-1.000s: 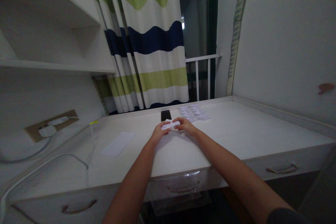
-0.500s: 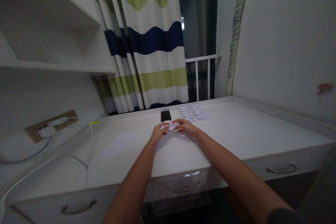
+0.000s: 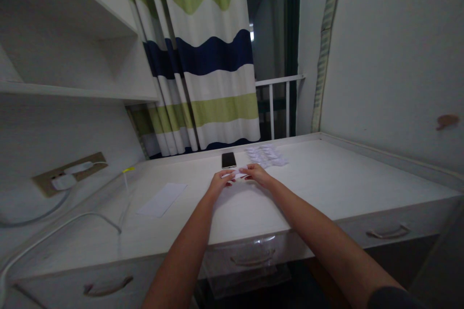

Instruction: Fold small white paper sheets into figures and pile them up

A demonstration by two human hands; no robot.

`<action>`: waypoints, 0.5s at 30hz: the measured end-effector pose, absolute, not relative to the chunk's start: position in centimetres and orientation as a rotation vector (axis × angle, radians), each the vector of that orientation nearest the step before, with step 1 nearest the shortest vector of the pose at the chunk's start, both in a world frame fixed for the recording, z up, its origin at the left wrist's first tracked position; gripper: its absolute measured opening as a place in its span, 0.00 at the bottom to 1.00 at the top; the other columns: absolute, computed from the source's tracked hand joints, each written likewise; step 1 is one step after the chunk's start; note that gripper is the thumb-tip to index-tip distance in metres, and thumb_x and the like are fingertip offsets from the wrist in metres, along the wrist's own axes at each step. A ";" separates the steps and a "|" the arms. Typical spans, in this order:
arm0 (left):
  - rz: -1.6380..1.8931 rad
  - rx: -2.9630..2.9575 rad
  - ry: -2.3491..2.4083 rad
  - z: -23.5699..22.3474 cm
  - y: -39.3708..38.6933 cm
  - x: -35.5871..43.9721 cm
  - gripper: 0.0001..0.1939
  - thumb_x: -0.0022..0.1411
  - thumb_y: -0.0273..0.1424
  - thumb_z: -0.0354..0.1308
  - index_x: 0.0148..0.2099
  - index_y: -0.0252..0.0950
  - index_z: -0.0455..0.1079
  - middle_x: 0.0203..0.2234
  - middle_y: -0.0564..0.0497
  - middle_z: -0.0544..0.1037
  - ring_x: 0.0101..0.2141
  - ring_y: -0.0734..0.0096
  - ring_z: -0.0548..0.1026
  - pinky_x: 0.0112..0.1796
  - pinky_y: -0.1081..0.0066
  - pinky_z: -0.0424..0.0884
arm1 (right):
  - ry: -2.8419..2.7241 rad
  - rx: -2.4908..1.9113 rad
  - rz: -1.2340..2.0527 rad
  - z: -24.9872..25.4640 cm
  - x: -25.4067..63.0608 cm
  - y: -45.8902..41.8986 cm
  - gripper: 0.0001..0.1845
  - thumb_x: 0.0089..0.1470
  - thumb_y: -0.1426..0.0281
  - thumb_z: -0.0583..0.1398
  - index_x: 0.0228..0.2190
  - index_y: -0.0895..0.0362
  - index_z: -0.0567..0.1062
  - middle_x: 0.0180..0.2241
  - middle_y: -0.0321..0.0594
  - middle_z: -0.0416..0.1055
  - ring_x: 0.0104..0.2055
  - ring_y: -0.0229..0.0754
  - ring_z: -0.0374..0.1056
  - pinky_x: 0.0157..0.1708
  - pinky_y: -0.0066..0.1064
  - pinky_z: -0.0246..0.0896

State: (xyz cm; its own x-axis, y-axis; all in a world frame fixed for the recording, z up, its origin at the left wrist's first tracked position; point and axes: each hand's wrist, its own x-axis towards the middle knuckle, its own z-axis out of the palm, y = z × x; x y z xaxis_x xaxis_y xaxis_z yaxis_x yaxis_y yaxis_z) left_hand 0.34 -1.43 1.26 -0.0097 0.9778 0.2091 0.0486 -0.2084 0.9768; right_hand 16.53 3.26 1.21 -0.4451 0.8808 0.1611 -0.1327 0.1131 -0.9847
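Note:
Between my two hands is a small folded piece of white paper (image 3: 238, 174), held just above the white desk. My left hand (image 3: 220, 182) grips its left end with the fingers closed. The right end is pinched by my right hand (image 3: 256, 175), and the fingers hide much of the paper. Just beyond my hands lies a dark phone (image 3: 228, 160). Behind my right hand, several folded white paper pieces (image 3: 267, 155) are grouped together. A flat white sheet of paper (image 3: 163, 199) rests off to the left.
The white desk (image 3: 326, 174) has drawers with metal handles along its front. A grey cable (image 3: 72, 222) and a plugged-in charger (image 3: 64, 181) are at the left. A striped curtain (image 3: 217, 77) hangs behind the desk, and a shelf (image 3: 79, 91) juts out at upper left.
My fingers have shifted slightly on the paper, which now shows as a narrower strip between them. The phone, the sheet and the folded pieces stay where they were.

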 end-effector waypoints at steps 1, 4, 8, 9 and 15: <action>1.356 1.388 1.138 1.3 -1.5 0.4 0.21 0.37 0.37 0.64 0.36 0.32 0.72 0.29 0.47 0.75 0.25 0.74 0.71 0.26 0.74 0.64 | -1.512 -0.768 1.463 1.2 16.5 3.3 0.14 0.34 0.63 0.64 0.21 0.62 0.73 0.21 0.38 0.70 0.23 0.31 0.64 0.25 0.23 0.58; 1.392 1.366 1.129 1.5 -1.7 0.4 0.20 0.38 0.37 0.64 0.36 0.32 0.72 0.28 0.47 0.75 0.25 0.74 0.71 0.26 0.74 0.65 | -1.470 -0.778 1.421 1.2 16.6 3.5 0.13 0.34 0.64 0.64 0.20 0.62 0.73 0.20 0.37 0.70 0.22 0.31 0.63 0.25 0.23 0.58; 1.438 1.344 1.134 1.5 -1.5 0.3 0.18 0.41 0.39 0.62 0.32 0.30 0.72 0.25 0.48 0.74 0.23 0.74 0.71 0.24 0.75 0.64 | -1.413 -0.765 1.446 1.3 16.4 3.5 0.10 0.35 0.67 0.64 0.21 0.61 0.73 0.21 0.36 0.70 0.23 0.31 0.64 0.25 0.22 0.59; 1.444 1.338 1.136 1.5 -1.4 0.3 0.18 0.41 0.39 0.61 0.31 0.29 0.72 0.24 0.48 0.74 0.23 0.74 0.71 0.24 0.75 0.64 | -1.399 -0.764 1.462 1.4 16.4 3.4 0.09 0.36 0.67 0.64 0.21 0.61 0.73 0.21 0.37 0.70 0.23 0.31 0.64 0.25 0.22 0.59; 1.451 1.320 1.145 1.4 -1.3 0.3 0.18 0.42 0.40 0.61 0.31 0.29 0.73 0.24 0.46 0.75 0.26 0.70 0.73 0.25 0.75 0.65 | -1.330 -0.785 1.495 1.8 16.2 3.0 0.05 0.37 0.71 0.63 0.20 0.61 0.73 0.22 0.37 0.71 0.23 0.31 0.64 0.26 0.23 0.60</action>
